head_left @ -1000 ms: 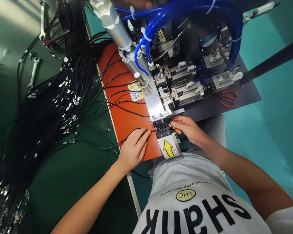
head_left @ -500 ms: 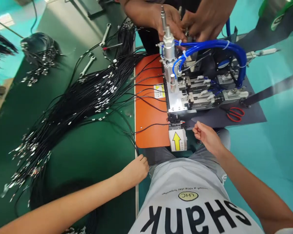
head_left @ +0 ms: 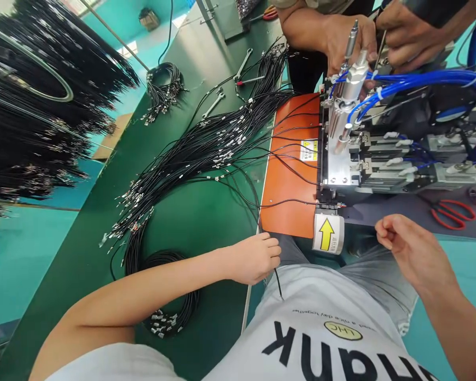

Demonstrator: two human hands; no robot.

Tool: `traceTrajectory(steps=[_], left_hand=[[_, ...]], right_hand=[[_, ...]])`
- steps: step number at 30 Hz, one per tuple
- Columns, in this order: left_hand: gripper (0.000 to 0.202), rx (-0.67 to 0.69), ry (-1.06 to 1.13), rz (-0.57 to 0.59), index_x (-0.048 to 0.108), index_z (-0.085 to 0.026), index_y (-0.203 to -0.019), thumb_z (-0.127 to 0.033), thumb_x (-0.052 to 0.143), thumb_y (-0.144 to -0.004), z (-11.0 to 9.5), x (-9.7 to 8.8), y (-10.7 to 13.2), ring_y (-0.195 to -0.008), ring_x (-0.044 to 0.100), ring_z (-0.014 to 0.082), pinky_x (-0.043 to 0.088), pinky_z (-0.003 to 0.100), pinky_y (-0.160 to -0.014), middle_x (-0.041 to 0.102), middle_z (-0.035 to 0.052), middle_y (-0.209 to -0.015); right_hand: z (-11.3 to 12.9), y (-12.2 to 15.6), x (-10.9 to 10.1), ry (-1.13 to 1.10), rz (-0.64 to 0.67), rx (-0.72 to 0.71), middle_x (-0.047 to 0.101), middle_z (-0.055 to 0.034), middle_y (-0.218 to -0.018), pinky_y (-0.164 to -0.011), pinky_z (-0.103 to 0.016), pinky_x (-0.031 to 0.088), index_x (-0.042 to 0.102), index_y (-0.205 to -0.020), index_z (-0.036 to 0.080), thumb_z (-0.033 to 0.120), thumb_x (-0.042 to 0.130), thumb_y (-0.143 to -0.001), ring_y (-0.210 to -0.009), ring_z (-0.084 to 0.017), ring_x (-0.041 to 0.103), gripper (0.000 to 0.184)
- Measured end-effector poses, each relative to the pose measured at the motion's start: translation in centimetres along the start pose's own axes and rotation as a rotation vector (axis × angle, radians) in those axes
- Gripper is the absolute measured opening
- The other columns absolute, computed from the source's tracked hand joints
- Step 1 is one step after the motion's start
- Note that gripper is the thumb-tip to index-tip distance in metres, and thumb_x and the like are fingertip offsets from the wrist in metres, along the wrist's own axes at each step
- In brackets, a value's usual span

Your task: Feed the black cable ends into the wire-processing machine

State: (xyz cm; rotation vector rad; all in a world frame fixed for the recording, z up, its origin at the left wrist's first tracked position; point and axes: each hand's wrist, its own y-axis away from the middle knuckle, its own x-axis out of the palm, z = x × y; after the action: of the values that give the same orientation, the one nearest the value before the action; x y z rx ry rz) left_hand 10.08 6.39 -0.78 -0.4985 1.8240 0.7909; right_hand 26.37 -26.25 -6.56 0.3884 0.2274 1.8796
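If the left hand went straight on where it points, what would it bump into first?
The left hand would probably meet the white cover with the yellow arrow; depth is unclear, so it might pass above.

Left hand [head_left: 257,257] is clenched, right hand [head_left: 414,248] loosely curled.

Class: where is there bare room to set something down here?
Tabletop is bare between cable bundle, coil and left forearm; the orange plate is bare below its lowest cable. Crowded: under the bundle, and the plate's upper part, crossed by cables.
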Motion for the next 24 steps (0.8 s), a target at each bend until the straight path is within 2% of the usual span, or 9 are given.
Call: traceTrajectory(steps=[2,4,6,8,11,14,17,20,24], left_hand=[[0.023,-0.089,0.086,0.043,0.062,-0.018,-0.086,-0.038,0.054,-0.093,-0.2,-0.5,0.5,-0.072,0.051,0.0171,0.039,0.033,-0.066,0.06,0.0042,-0.082],[0.02,-0.127,0.047,0.059,0.063,-0.017,-0.09,-0.032,0.051,-0.096,-0.3,0.1,0.5,-0.071,0.051,0.0159,0.036,0.032,-0.061,0.061,0.0046,-0.087],[0.013,-0.111,-0.091,0.047,0.064,-0.015,-0.087,-0.019,0.053,-0.093,-0.4,1.6,-0.1,-0.081,0.054,0.0186,0.036,0.033,-0.063,0.063,0.0075,-0.089],[0.013,-0.092,-0.19,0.045,0.063,-0.015,-0.075,-0.012,0.059,-0.087,-0.2,2.9,-1.0,-0.086,0.054,0.0222,0.036,0.035,-0.065,0.062,0.0091,-0.079],[0.019,-0.049,-0.188,0.023,0.06,-0.016,-0.069,-0.013,0.059,-0.088,0.4,2.7,-2.2,-0.085,0.054,0.0216,0.037,0.035,-0.069,0.061,0.0076,-0.073],[0.018,-0.053,-0.108,-0.167,0.061,-0.016,-0.089,-0.017,0.045,-0.097,0.9,0.1,-3.0,-0.087,0.054,0.0189,0.041,0.035,-0.079,0.062,0.0062,-0.084],[0.018,-0.231,0.09,-0.425,0.055,-0.015,-0.104,-0.019,0.037,-0.101,0.7,-1.8,-4.0,-0.075,0.054,0.015,0.043,0.03,-0.07,0.061,0.0046,-0.086],[0.014,-0.331,0.252,-0.581,0.05,-0.016,-0.107,-0.017,0.037,-0.101,0.0,-1.3,-5.1,-0.074,0.056,0.0135,0.045,0.027,-0.068,0.061,0.0041,-0.087],[0.013,-0.394,0.326,-0.619,0.049,-0.018,-0.109,-0.015,0.04,-0.099,-0.6,0.5,-6.1,-0.078,0.057,0.0148,0.046,0.028,-0.071,0.061,0.0048,-0.089]], right_hand=[[0.4,0.4,0.5,0.037,0.016,-0.005,0.053,-0.0041,-0.079,-0.056,-0.032,0.035,0.066,-0.074,0.025,0.044,0.061,-0.089,-0.064,-0.016,0.043,0.025],[0.7,0.8,1.2,0.064,0.042,0.004,0.052,-0.0039,-0.078,-0.056,-0.033,0.034,0.066,-0.076,0.025,0.044,0.06,-0.09,-0.064,-0.016,0.042,0.025],[0.9,1.0,2.2,0.077,0.087,0.01,0.051,-0.0032,-0.077,-0.056,-0.032,0.032,0.066,-0.077,0.025,0.045,0.059,-0.091,-0.063,-0.016,0.041,0.025],[1.2,1.3,3.2,0.09,0.149,0.015,0.051,-0.0022,-0.076,-0.055,-0.031,0.031,0.064,-0.077,0.024,0.045,0.059,-0.091,-0.062,-0.015,0.041,0.026],[1.7,2.0,4.3,0.144,0.228,0.003,0.051,-0.0003,-0.075,-0.057,-0.03,0.033,0.06,-0.076,0.023,0.044,0.056,-0.094,-0.061,-0.013,0.04,0.028],[1.7,2.9,5.1,0.244,0.279,-0.016,0.053,0.0009,-0.073,-0.061,-0.029,0.037,0.061,-0.083,0.023,0.041,0.054,-0.096,-0.061,-0.012,0.044,0.023],[1.3,3.5,6.0,0.359,0.326,-0.033,0.063,-0.0005,-0.086,-0.065,-0.029,0.044,0.063,-0.105,0.026,0.038,0.059,-0.094,-0.068,-0.013,0.054,0.017],[0.9,3.5,6.6,0.435,0.365,-0.111,0.069,-0.0015,-0.095,-0.074,-0.032,0.049,0.062,-0.119,0.028,0.031,0.064,-0.09,-0.076,-0.015,0.062,0.03],[0.7,3.1,6.5,0.336,0.278,-0.151,0.073,-0.0018,-0.092,-0.077,-0.033,0.051,0.068,-0.11,0.025,0.031,0.072,-0.084,-0.081,-0.017,0.067,0.026]])
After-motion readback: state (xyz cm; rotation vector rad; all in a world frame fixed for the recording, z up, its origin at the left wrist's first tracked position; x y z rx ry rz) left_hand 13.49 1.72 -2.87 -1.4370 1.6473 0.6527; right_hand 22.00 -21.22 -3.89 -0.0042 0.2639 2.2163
